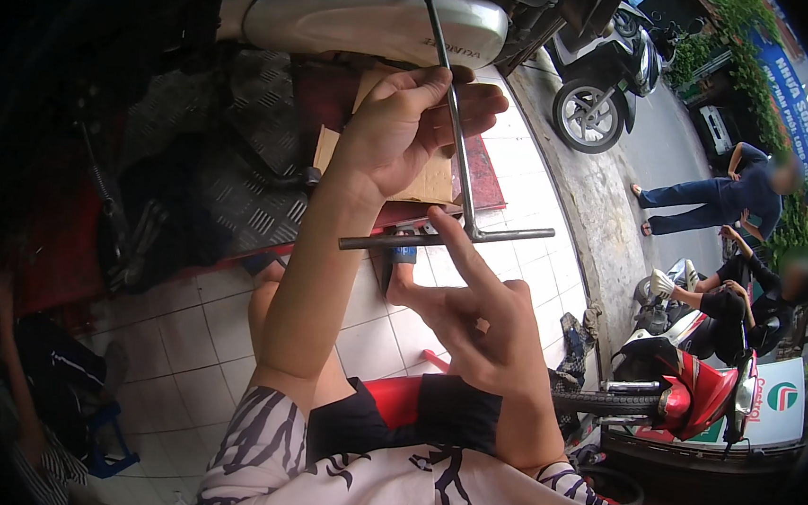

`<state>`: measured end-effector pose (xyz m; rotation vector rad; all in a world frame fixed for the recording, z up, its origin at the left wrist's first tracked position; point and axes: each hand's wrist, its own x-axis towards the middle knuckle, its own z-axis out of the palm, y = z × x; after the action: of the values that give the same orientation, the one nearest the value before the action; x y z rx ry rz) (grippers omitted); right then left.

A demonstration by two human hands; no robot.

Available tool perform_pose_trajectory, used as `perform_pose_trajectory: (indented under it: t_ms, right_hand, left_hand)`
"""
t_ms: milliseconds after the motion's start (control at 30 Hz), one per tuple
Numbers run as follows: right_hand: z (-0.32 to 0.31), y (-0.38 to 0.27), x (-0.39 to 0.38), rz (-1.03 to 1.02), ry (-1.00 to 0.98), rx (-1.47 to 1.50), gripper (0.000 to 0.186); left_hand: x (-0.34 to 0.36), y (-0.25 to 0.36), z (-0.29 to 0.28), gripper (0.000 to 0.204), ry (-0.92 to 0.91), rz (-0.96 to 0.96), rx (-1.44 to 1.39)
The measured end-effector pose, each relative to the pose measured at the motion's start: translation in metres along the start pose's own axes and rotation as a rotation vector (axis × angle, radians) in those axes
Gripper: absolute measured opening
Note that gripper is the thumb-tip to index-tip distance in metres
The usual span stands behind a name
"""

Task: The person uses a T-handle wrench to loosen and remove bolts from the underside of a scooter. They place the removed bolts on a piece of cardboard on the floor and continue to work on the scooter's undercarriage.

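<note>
A steel T-handle wrench (460,152) runs from the edge of a silver motorcycle engine cover (375,20) toward me, its crossbar (519,234) nearest my body. My left hand (405,124) steadies the shaft partway along, the thumb pressed on it and the fingers stretched out behind. Just below the crossbar is my right hand (488,330). Its index finger is extended up to the bar near the joint, the thumb sticks out to the side, and the other fingers are bent without wrapping round anything. Where the wrench's far tip sits cannot be made out clearly.
Under the engine lie cardboard (420,173) and a dark metal tread plate (256,136). White floor tiles (369,330) surround my legs. A red motorbike (696,394) and a parked scooter (590,115) stand at right, near two people. Another person's arm (12,345) shows at far left, beside a blue stool (112,438).
</note>
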<state>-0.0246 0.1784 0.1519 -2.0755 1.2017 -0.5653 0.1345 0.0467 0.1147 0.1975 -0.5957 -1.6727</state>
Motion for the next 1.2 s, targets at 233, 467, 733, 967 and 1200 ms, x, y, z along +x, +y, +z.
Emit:
perform_pose_trajectory:
  t_ms: [233, 467, 733, 967, 1200]
  right_hand:
    - [-0.002, 0.103, -0.012, 0.229, -0.034, 0.187, 0.025]
    - [0.005, 0.146, 0.055, -0.081, -0.004, 0.866, 0.036]
    - [0.098, 0.164, 0.075, 0.093, -0.330, 1.498, 0.042]
    - [0.075, 0.172, 0.066, 0.015, -0.235, 1.482, 0.054]
    - [0.067, 0.179, 0.061, -0.015, -0.193, 1.530, 0.056]
  left_hand:
    - [-0.009, -0.014, 0.006, 0.019, 0.007, -0.059, -0.027]
    - [-0.027, -0.047, 0.000, 0.020, 0.059, -0.158, 0.258]
    - [-0.031, -0.064, -0.035, 0.016, 0.410, 0.372, 1.489]
    - [0.043, 0.001, 0.006, 0.026, 0.649, 0.804, 1.853]
    - [0.105, 0.021, 0.001, 0.037, 1.057, 0.829, 1.938]
